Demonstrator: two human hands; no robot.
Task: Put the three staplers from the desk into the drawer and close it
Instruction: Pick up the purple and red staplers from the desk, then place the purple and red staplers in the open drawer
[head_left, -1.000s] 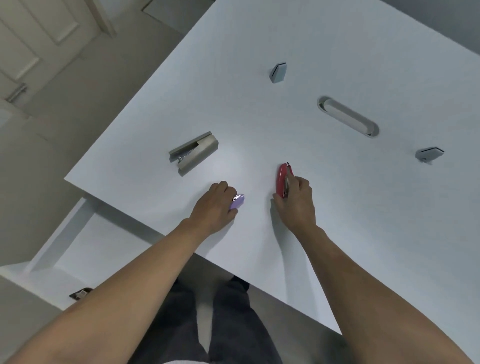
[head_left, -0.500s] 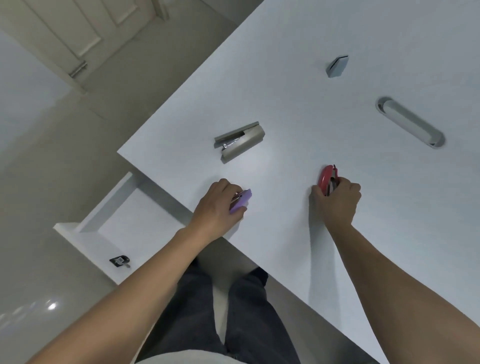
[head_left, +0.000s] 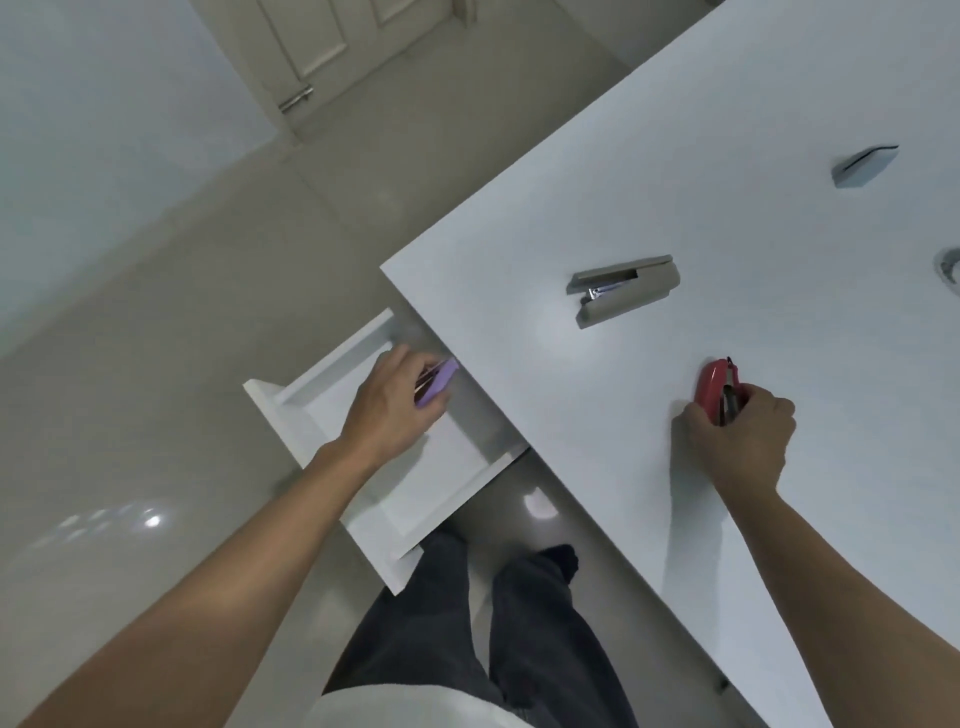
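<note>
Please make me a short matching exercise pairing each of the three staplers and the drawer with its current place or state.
Things:
1. purple stapler
2. red stapler
3. grey stapler
4. drawer

Places or states:
A. lying untouched on the desk
B. pulled out, open
C. gripped by the right hand on the desk
D. held by the left hand over the drawer

Pairs: 1-D, 2-C, 3-A, 4-B
</note>
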